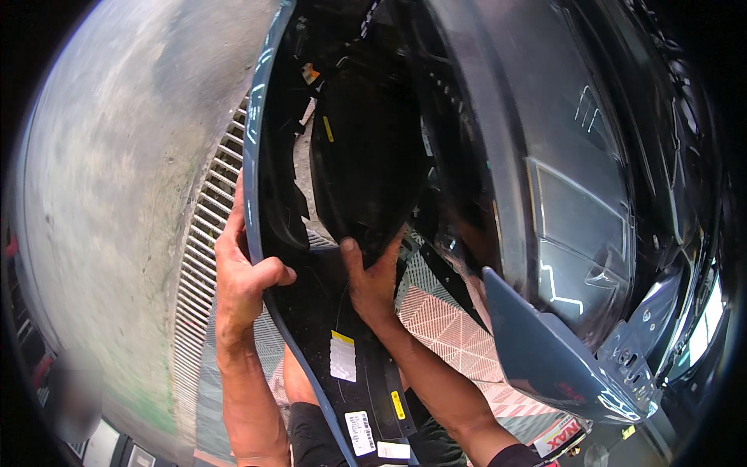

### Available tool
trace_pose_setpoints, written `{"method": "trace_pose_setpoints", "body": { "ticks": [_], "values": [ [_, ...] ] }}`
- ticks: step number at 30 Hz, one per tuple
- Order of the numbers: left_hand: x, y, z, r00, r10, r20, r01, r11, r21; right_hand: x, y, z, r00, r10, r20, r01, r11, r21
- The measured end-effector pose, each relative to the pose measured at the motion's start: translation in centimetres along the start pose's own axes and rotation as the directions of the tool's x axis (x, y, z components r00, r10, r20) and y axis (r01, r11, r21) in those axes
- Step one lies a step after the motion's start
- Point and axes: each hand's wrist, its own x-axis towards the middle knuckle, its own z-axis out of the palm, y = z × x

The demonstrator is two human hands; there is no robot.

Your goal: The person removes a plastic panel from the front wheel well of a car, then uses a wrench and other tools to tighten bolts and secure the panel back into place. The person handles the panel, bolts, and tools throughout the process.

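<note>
A long curved panel with a blue-grey outer edge and black inner side runs upright through the middle, carrying white and yellow labels. My left hand grips its left edge, thumb curled onto the inner face. My right hand is closed on the lower end of a dark rounded black plastic piece inside the panel, thumb on its face and fingertips hidden behind it. A narrow opening between the panel and this piece shows the floor below.
A glossy dark vehicle body fills the right side, with a pointed blue-grey panel projecting low. At left lie pale concrete floor and a metal drain grate. Red and grey perforated floor tiles lie beneath. My knees show at the bottom.
</note>
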Motion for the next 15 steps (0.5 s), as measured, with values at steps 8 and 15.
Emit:
{"method": "trace_pose_setpoints", "body": {
  "ticks": [8, 15],
  "values": [
    [-0.4, -0.2, 1.9, 1.0, 0.012, -0.025, -0.012, 1.0, 0.013, 0.4, 0.1, -1.6, 0.996, 0.049, 0.07, -0.046, 0.998, -0.046],
    [-0.4, -0.1, 2.2, 1.0, 0.024, -0.018, -0.023, 0.999, 0.039, 0.7, 0.6, -2.2, 0.993, 0.092, 0.075, -0.088, 0.994, -0.059]
  ]
}}
